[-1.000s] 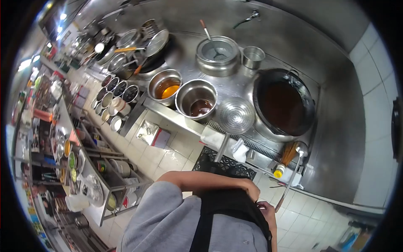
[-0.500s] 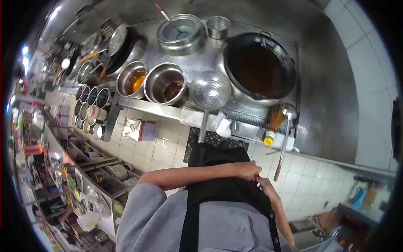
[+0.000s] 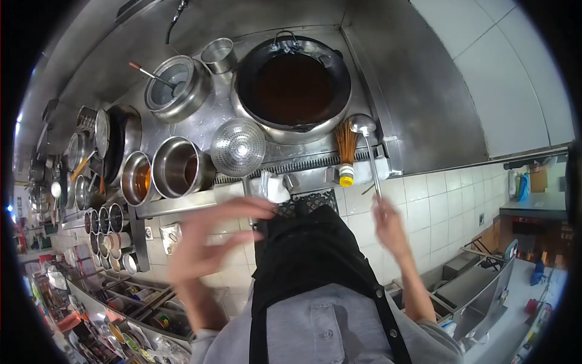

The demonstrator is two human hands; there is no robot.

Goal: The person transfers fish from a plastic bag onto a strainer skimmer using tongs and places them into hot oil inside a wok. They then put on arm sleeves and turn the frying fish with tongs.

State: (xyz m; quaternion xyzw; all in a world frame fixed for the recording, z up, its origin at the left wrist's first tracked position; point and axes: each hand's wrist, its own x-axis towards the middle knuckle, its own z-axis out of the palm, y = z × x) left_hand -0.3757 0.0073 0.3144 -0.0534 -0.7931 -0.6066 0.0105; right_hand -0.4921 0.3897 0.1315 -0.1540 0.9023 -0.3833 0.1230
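Observation:
My left hand (image 3: 215, 239) is blurred by motion, its thumb and fingers spread apart with nothing visible between them. It is just below the perforated skimmer (image 3: 238, 147), whose handle runs toward the fingers; whether they touch cannot be made out. Beside the fingertips lies a white cloth (image 3: 276, 188). My right hand (image 3: 391, 224) is closed around the lower handle of a steel ladle (image 3: 364, 125), whose bowl rests on the stove edge. Left of the ladle lies a bamboo brush (image 3: 346, 145) with a yellow-capped end. A black wok (image 3: 294, 124) of dark liquid sits behind them.
Two steel pots, one with orange liquid (image 3: 138, 177) and one deeper pot (image 3: 176, 167), stand at the counter's left front. Behind are a wide pot (image 3: 176, 100) with a red-handled utensil and a small steel cup (image 3: 219, 56). Several seasoning containers (image 3: 106, 233) stand farther left.
My hands were together in front of the apron and have moved apart. The left has opened toward the skimmer handle; the right has taken hold of the ladle. The view has shifted right.

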